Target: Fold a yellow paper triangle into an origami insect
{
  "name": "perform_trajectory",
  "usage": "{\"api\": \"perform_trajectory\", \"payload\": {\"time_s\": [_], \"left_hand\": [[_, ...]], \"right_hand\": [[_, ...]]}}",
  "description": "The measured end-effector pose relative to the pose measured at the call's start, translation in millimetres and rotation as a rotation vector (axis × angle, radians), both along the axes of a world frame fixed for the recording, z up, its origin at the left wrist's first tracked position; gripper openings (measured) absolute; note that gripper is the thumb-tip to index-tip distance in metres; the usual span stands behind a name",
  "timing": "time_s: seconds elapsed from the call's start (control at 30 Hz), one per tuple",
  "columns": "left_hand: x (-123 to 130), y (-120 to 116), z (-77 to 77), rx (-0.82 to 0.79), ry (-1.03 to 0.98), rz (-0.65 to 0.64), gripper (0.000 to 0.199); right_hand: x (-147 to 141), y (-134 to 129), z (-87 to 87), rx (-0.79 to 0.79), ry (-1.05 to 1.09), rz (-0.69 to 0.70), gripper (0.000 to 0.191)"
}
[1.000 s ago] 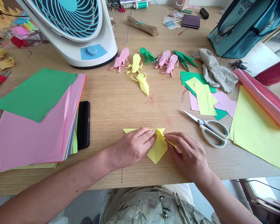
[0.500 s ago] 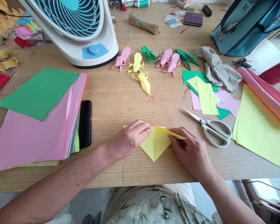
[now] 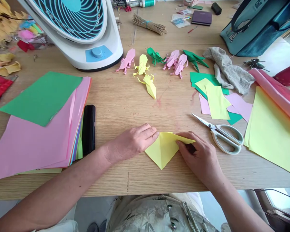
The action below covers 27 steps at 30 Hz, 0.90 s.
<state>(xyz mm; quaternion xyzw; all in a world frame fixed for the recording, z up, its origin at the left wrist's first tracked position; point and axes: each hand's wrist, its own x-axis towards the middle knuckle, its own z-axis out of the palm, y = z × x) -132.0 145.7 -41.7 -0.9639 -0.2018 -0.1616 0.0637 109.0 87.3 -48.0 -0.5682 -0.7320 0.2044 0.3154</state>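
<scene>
A folded sheet of yellow paper lies at the front of the table, its lower corner pointing toward me and a crease running down its middle. My left hand covers the paper's left part, fingers closed together on its upper edge. Between the thumb and fingers of my right hand is the right flap, its tip lifted a little off the table. The left end of the paper is hidden beneath my left hand. Just right of my right hand lie scissors with pale handles.
Folded paper frogs, such as a yellow one, sit beyond my hands. Stacked coloured paper and a black phone lie left, below a fan. Paper offcuts, a grey cloth and yellow sheets are at right.
Both hands keep their hold on the yellow paper and have hardly moved. The view has shifted slightly, and a little more of the paper's upper middle shows beside my left fingertips.
</scene>
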Motion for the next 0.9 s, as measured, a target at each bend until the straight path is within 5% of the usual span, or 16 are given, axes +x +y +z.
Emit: {"api": "perform_trajectory", "payload": {"time_s": [0.3,0.63,0.9], "left_hand": [[0.1,-0.2,2.1,0.05,0.023,-0.04,0.024],[1.2,-2.2,3.7,0.068,0.07,-0.023,0.024],[0.4,-2.8,2.2,0.028,0.059,-0.019,0.025]], "right_hand": [[-2.0,-2.0,0.8,0.061,0.013,0.049,0.02],[1.7,-4.7,-3.0,0.312,-0.226,0.364,0.033],[1.9,-6.1,-2.3,0.366,-0.316,0.46,0.031]]}}
